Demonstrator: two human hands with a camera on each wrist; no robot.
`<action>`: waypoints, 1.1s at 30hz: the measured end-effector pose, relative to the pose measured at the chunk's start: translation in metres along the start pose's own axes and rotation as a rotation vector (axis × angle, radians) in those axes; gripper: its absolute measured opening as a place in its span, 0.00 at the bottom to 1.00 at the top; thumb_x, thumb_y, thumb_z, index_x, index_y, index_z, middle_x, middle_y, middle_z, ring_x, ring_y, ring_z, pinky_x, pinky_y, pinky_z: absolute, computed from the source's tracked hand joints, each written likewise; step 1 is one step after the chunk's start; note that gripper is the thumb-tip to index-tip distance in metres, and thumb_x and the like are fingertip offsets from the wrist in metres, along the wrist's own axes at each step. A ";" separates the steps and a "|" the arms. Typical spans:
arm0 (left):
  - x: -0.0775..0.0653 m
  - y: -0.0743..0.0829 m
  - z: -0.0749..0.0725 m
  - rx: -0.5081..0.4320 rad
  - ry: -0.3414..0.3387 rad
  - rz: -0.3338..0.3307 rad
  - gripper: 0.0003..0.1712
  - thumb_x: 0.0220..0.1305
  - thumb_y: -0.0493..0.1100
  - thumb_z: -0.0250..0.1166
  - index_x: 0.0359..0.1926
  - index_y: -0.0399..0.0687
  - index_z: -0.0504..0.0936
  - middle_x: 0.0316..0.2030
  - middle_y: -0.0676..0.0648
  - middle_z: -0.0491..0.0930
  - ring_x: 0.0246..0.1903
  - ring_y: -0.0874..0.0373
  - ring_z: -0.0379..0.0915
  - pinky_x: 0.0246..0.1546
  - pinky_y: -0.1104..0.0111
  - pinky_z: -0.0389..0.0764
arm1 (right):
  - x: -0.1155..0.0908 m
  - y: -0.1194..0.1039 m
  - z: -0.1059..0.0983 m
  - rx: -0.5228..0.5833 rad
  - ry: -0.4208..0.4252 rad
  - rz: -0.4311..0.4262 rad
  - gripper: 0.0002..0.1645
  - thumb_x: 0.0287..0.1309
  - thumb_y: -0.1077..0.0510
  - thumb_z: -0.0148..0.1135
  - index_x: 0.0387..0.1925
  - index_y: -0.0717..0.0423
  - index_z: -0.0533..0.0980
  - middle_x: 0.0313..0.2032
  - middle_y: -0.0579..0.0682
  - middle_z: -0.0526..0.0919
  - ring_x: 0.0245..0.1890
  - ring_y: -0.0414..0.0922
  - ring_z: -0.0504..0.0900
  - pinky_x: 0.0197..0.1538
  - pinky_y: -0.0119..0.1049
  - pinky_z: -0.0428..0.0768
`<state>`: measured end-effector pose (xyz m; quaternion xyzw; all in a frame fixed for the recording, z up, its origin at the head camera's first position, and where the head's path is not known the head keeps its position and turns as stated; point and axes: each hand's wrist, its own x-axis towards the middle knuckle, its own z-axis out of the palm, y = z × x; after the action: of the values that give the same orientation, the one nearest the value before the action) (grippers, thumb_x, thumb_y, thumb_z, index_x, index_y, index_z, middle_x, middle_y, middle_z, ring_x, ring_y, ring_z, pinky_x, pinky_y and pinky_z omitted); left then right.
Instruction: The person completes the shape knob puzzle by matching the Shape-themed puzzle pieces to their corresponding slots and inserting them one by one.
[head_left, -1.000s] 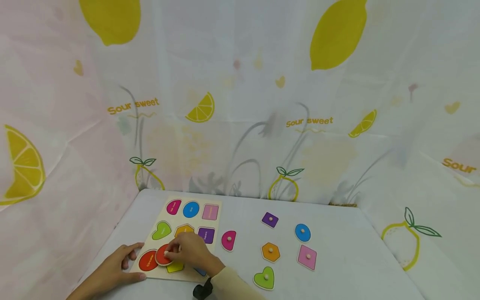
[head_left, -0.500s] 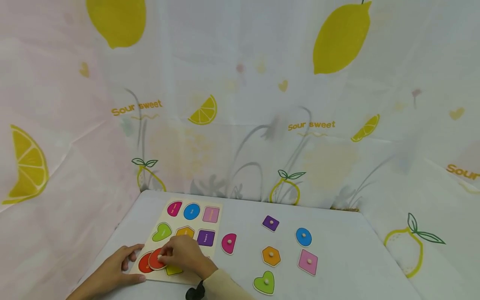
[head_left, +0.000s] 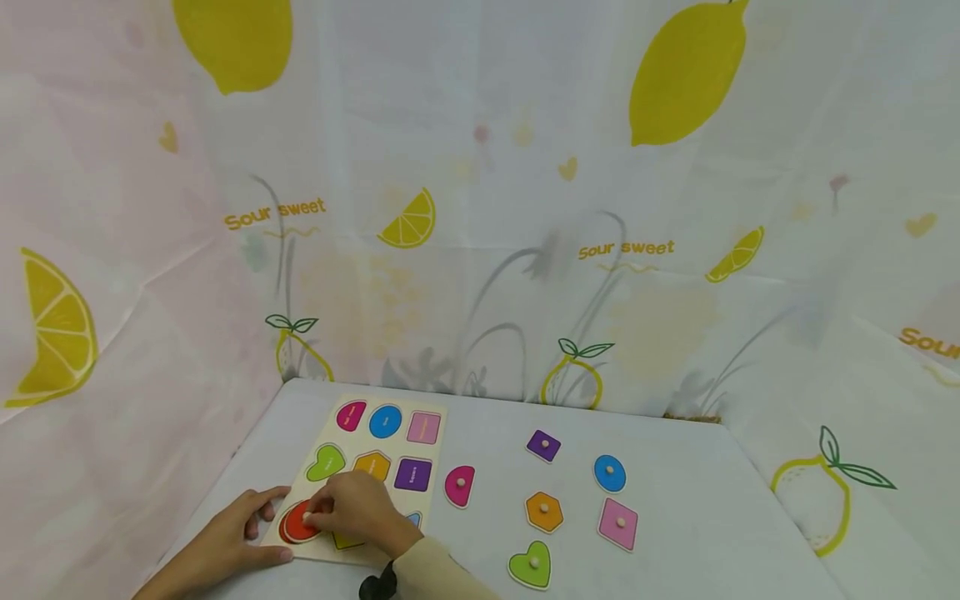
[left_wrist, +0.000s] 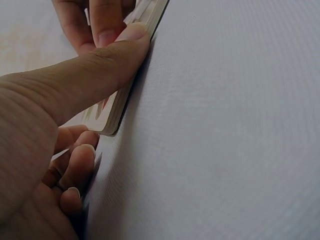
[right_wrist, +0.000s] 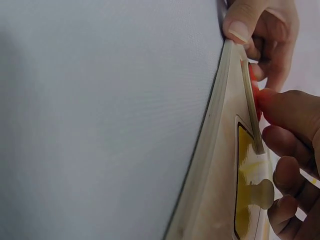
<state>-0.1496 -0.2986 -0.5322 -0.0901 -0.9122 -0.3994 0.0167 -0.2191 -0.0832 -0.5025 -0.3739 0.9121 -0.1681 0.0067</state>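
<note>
A cream wooden puzzle board with coloured shape spaces lies at the table's left. At its near left corner my left hand holds the board, the thumb on the near edge and the fingers round the side. My right hand pinches the small knob of a red circle piece. That piece overlaps the red circle space, slightly to its right, with a red crescent showing at the left. In the right wrist view the piece is tilted over the board. A yellow piece with a knob sits in the board beside it.
Loose knobbed pieces lie right of the board: a magenta half circle, purple square, orange hexagon, green heart, blue circle and pink piece. A lemon-print cloth surrounds the white table.
My right hand has carried the red circle piece left, from beside the red space to over it. The left hand stays at the board's corner.
</note>
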 end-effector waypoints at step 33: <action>0.000 0.001 -0.001 0.015 -0.014 -0.047 0.52 0.45 0.51 0.85 0.67 0.35 0.73 0.40 0.48 0.67 0.32 0.64 0.61 0.29 0.69 0.65 | -0.003 -0.002 -0.002 0.036 -0.049 0.012 0.12 0.64 0.40 0.69 0.43 0.35 0.90 0.18 0.28 0.74 0.24 0.27 0.68 0.28 0.20 0.65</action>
<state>-0.1492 -0.2986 -0.5310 -0.0715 -0.9172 -0.3919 0.0016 -0.2156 -0.0819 -0.4998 -0.3719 0.9108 -0.1755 0.0367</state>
